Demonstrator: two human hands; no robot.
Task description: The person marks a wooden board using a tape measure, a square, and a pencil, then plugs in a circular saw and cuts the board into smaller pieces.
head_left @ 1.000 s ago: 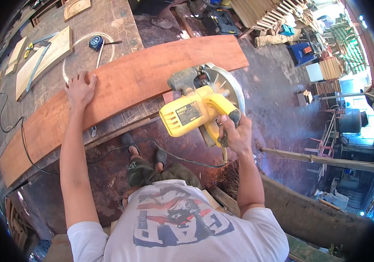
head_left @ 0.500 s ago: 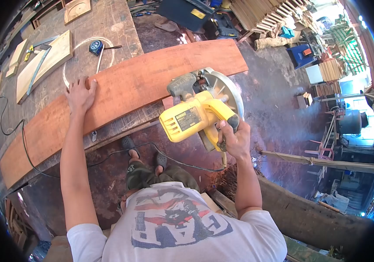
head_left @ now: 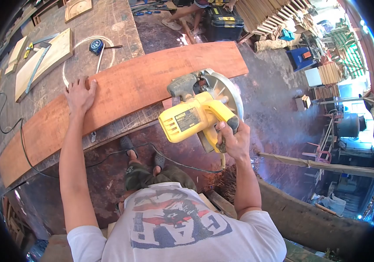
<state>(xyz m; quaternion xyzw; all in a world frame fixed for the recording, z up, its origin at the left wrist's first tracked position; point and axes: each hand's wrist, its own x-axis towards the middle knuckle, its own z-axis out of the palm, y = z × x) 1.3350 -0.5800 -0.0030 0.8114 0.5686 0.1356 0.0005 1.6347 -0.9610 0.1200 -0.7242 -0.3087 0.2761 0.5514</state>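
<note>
A long reddish wooden board (head_left: 134,81) lies across the worktable, its right end jutting past the table edge. My left hand (head_left: 80,95) rests flat on the board near its far edge, fingers spread. With my right hand (head_left: 234,142) I grip the rear handle of a yellow circular saw (head_left: 187,118). The saw is at the board's near edge, on the overhanging right part; its round metal guard (head_left: 230,94) faces right. Whether the blade touches the wood is hidden by the saw body. A black power cord (head_left: 182,164) trails from the saw's handle.
On the worktable (head_left: 121,35) lie a blue tape measure (head_left: 96,46), a pale board (head_left: 43,65) and a metal square (head_left: 37,67). Beyond it, a person's hand (head_left: 229,6) is near a black toolbox (head_left: 224,26). Stacked wood slats (head_left: 265,17) stand behind.
A person's legs and hand have come into view by the black toolbox, and the raised dark panel there is gone from its place. My hands, saw and board have barely shifted.
</note>
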